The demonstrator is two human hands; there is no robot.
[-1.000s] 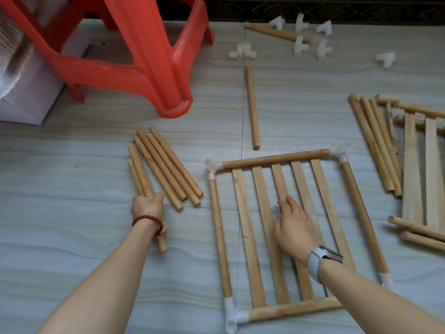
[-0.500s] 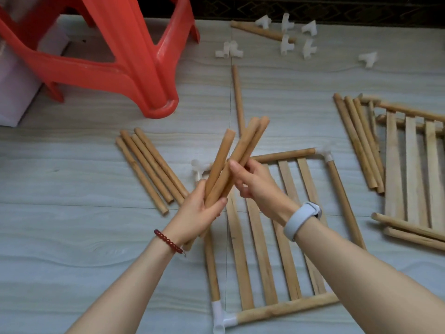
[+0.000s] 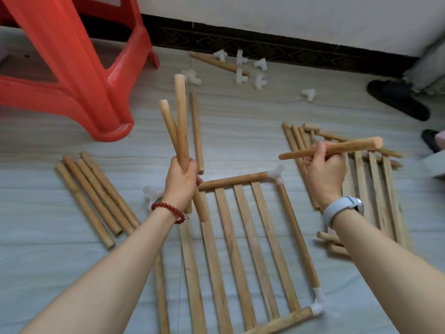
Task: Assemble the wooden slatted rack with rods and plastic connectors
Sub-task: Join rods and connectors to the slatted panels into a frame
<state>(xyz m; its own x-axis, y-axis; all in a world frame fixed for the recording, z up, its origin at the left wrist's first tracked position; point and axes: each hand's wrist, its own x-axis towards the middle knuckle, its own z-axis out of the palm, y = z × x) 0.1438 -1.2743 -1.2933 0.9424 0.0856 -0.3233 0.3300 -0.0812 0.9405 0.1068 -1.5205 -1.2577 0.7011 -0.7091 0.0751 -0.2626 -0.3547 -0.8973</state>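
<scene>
Head view, looking down at a grey floor (image 3: 240, 131). The left hand (image 3: 181, 184), with a red bead bracelet (image 3: 168, 210) on its wrist, is closed round two wooden rods (image 3: 179, 131) held nearly upright, their upper ends fanned slightly apart toward 12 o'clock. The right hand (image 3: 325, 169), with a pale wristwatch (image 3: 342, 208) on its wrist, grips a single rod (image 3: 349, 147) held almost level, its far end pointing toward 3 o'clock. The two hands are well apart and both are raised above the floor.

Below and between the hands lies the slatted rack panel (image 3: 240, 249), flat on the floor: parallel flat slats run from 12 to 6 o'clock inside a frame of rods, with white plastic corner connectors (image 3: 277, 173) at its corners. At 9 o'clock of the panel lie four loose rods (image 3: 96, 196) side by side. One more rod (image 3: 197, 131) lies on the floor just behind the left hand. At 3 o'clock, partly behind the right forearm, lies a second slatted panel (image 3: 375, 189) with further rods beside it. At 12 o'clock, near the dark skirting, spare white connectors (image 3: 260, 68) are scattered around another rod (image 3: 216, 62). A red plastic stool (image 3: 72, 68) stands at 10 o'clock; dark slippers (image 3: 397, 97) lie at 2 o'clock.
</scene>
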